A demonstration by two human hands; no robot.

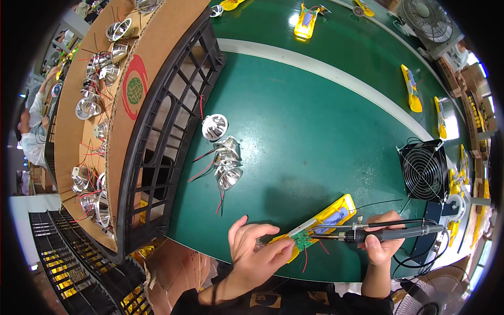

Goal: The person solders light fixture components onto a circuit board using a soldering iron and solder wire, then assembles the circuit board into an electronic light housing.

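In front of me on the green tabletop lies a yellow plastic housing [344,205], slanting up to the right. It carries a blue battery-like block [331,220] and a small green circuit board [301,240], with red wires trailing from the board end. My left hand [255,244] grips the housing's lower-left end, fingertips beside the board. A soldering iron [388,234] with a dark handle and a thin metal tube clamped along it is held in my right hand [382,242]. Its tip reaches the board; exact contact is too small to tell.
Silver reflector cups [228,177] with red and black wires lie left of centre. A black crate [157,126] and a cardboard box [94,136] of reflectors border the left. A black fan [423,170] stands right. Beyond a pale rail [315,65], yellow housings [305,23] lie on a green surface.
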